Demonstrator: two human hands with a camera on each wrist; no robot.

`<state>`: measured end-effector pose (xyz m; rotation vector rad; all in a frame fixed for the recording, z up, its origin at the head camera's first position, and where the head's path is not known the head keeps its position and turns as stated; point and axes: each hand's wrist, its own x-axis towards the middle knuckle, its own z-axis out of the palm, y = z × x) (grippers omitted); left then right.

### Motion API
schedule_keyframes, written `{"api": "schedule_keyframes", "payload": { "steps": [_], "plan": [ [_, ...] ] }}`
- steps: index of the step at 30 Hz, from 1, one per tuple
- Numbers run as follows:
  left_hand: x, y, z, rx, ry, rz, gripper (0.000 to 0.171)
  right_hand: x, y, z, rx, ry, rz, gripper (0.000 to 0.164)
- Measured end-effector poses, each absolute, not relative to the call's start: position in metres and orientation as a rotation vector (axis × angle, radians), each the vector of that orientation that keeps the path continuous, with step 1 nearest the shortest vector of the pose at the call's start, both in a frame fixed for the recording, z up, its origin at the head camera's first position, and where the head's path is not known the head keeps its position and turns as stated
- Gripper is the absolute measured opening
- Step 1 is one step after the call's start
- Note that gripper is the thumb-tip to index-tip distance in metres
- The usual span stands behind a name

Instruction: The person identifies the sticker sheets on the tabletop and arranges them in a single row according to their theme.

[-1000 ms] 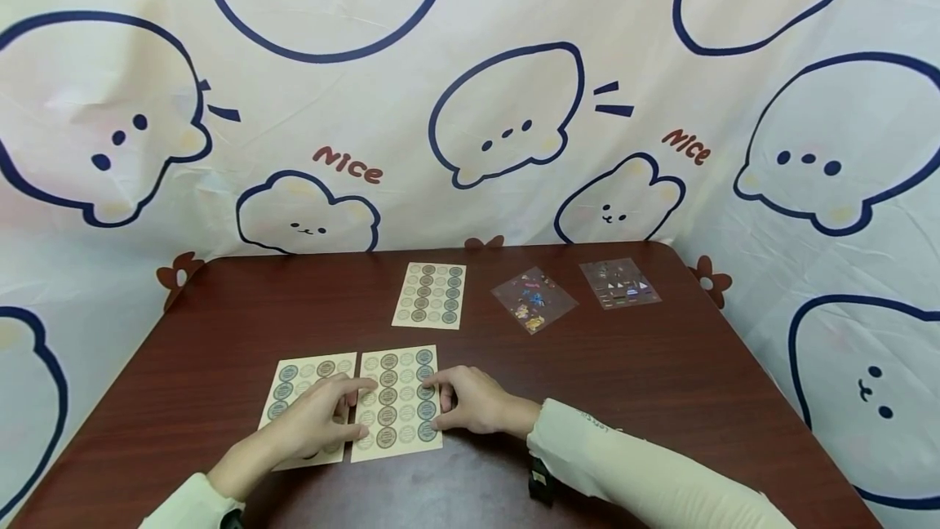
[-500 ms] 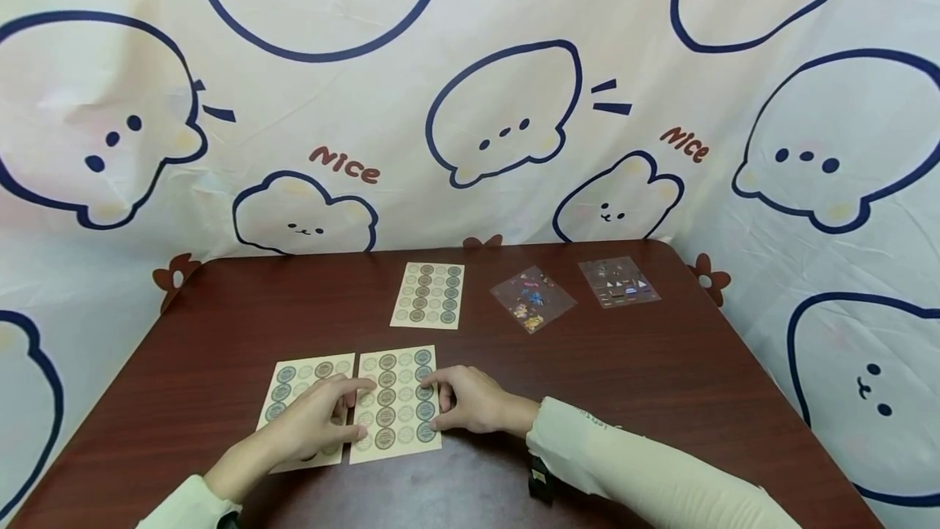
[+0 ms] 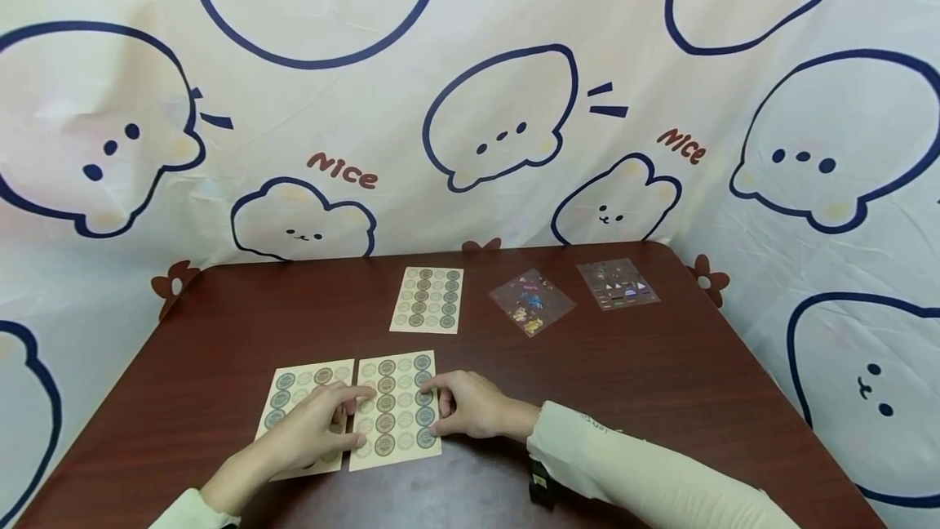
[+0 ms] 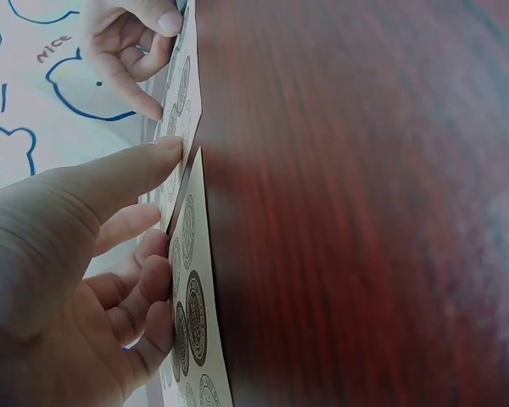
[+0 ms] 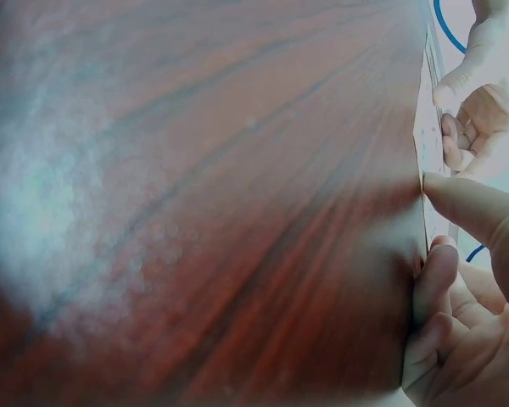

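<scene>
A cream sheet of round stickers [image 3: 405,402] lies flat on the table between both hands. My left hand [image 3: 312,424] touches its left edge with thumb and forefinger stretched out; the other fingers bend loosely beneath. At the right edge, thumb and forefinger of my right hand [image 3: 473,406] rest on the sheet. Partly covered by my left hand, a second sticker sheet [image 3: 286,398] lies to the left, a narrow gap away. In the left wrist view, the thumb of my left hand [image 4: 85,229] meets the paper. The right wrist view has my right hand [image 5: 483,297] at the sheet's edge.
Farther back on the dark wooden table [image 3: 558,374] lies a third sticker sheet [image 3: 428,300]. To its right are a clear sheet with colourful small figures [image 3: 532,300] and another clear sheet with small shapes [image 3: 618,284]. A printed cloth [image 3: 470,6] hangs behind.
Both hands stay in place on the sheet, which lies as before. The head view has shifted very slightly.
</scene>
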<state>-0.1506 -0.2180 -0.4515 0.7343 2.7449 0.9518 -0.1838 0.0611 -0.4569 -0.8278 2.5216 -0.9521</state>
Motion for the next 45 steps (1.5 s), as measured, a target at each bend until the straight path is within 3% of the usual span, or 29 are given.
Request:
{"api": "schedule_keyframes", "payload": {
  "steps": [13, 21, 45],
  "plan": [
    [-0.149, -0.221, -0.445, 0.751, 2.71, 0.998, 0.054, -0.186, 0.062, -0.456, -0.872, 2.402, -1.088, 0.052],
    [-0.153, -0.218, -0.437, 0.696, 2.738, 0.996, 0.051, -0.191, 0.065, -0.451, -0.881, 2.318, -1.164, 0.043],
    [-0.181, -0.206, -0.422, 0.71, 2.76, 1.061, 0.037, -0.215, 0.071, -0.436, -0.866, 2.393, -1.24, 0.035]
  ]
}}
